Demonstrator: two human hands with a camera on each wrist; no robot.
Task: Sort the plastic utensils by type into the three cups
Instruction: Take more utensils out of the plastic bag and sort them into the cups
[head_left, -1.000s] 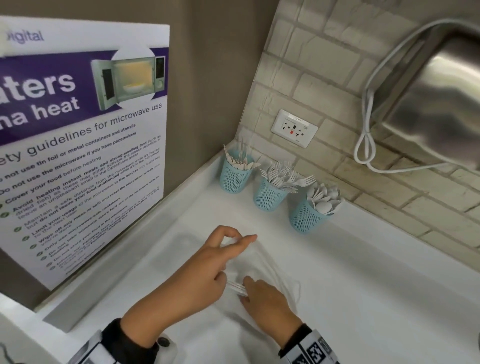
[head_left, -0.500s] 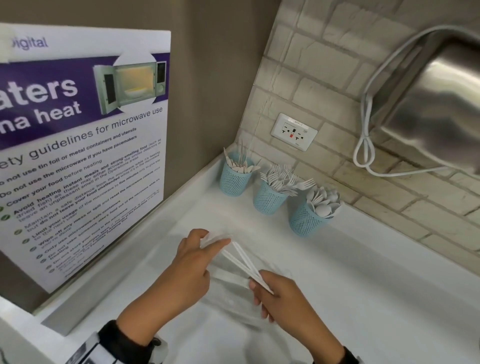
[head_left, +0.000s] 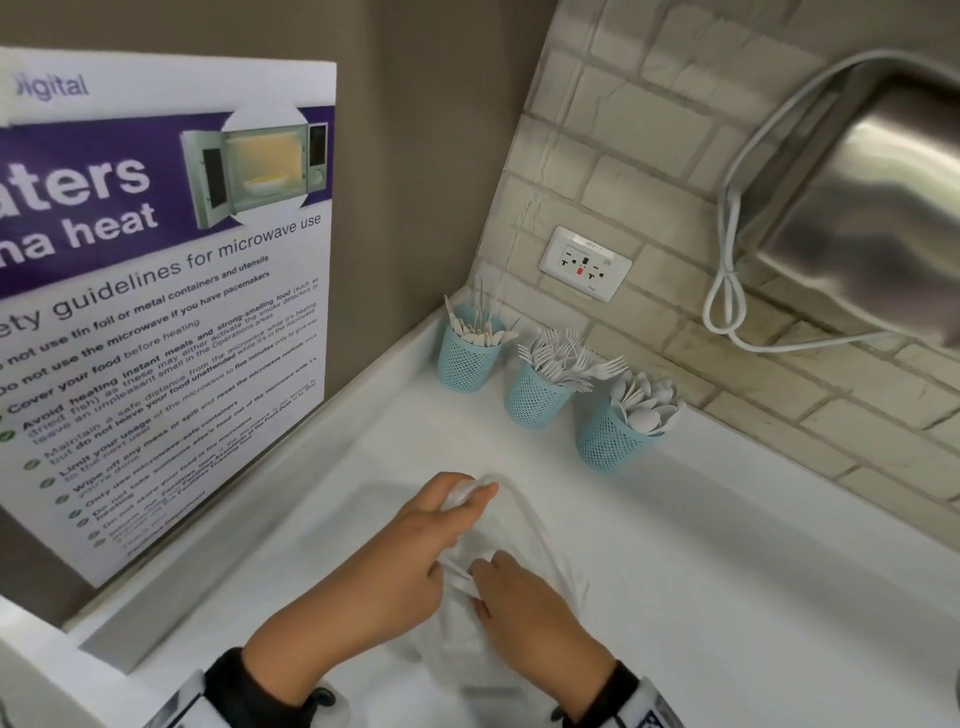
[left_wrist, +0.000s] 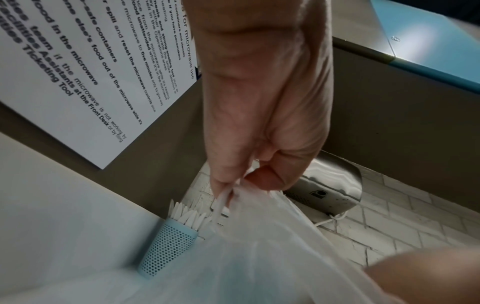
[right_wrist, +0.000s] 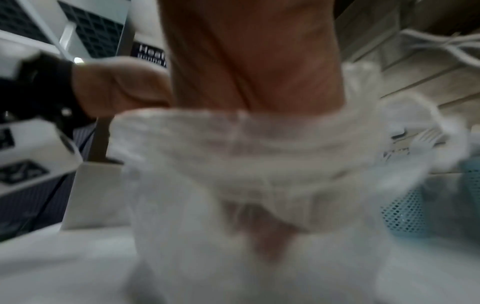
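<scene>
Head view: the left hand (head_left: 415, 540) pinches the rim of a thin clear plastic bag (head_left: 524, 551) lying on the white counter (head_left: 727, 597), with white utensil handles (head_left: 460, 574) caught against its fingers. The right hand (head_left: 524, 618) reaches into the bag; what its fingers grip I cannot tell. Three blue mesh cups stand in the corner, well apart from the hands — the knife cup (head_left: 465, 358), fork cup (head_left: 537, 395) and spoon cup (head_left: 610, 441), all bristling with white plastic. My guess is that the film may snag on tines, or a packed cup could tip when more is pushed in.

Left wrist view: thumb and fingers (left_wrist: 221, 179) are clamped together on crinkled, translucent film and slim ridged handles; the perforated knife cup shows beyond.

Right wrist view: blurred — the hand is sleeved in gathered, cloudy plastic, its grip hidden.
</scene>
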